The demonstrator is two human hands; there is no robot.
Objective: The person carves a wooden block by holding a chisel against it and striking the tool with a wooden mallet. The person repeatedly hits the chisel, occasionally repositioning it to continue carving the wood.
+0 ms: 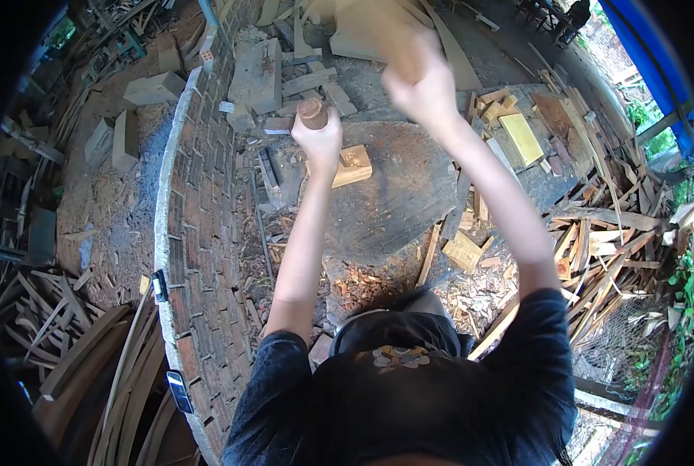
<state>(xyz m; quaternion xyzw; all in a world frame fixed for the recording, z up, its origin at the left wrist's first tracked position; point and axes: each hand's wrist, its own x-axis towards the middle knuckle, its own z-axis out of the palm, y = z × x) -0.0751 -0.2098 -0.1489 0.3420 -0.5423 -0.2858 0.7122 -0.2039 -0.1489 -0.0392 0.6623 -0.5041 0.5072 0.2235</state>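
Note:
My left hand is closed around the round wooden handle of a chisel, its top end facing up at me. The blade is hidden below the fist. Under that hand a light wooden block with a cut hollow in its top lies on a broad, dark wooden work slab. Raised to the upper right of the block, my right hand grips a wooden mallet. Motion smears the mallet, so its head is hard to make out; it is apart from the chisel.
A brick wall runs along the left, with a phone on its ledge. A yellowish board and offcuts lie to the right. Piled wood strips stand farther right. Wood chips cover the ground near me.

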